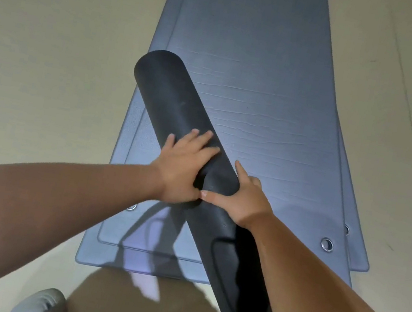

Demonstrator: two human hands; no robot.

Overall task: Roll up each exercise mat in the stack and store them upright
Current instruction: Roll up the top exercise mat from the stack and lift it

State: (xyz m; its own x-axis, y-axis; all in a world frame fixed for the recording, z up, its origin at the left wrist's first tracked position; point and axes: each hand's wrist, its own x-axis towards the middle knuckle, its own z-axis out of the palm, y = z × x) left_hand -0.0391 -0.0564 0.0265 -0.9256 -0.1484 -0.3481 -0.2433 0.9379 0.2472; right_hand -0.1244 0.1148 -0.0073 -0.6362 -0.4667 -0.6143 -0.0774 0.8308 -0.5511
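A dark grey rolled mat (171, 97) is held off the floor, slanting from upper left to lower right above the stack. My left hand (183, 168) wraps over its middle from the left. My right hand (241, 198) grips it from the right, thumb across the roll, touching the left hand. Below lies the stack of flat blue-grey mats (266, 89), stretching away from me, with metal eyelets (327, 244) near its front corners. The roll hides part of the stack's front edge.
Beige floor (53, 46) surrounds the stack on both sides. My tan trousers (133, 311) and a grey shoe (41, 303) show at the bottom, just in front of the stack's near edge.
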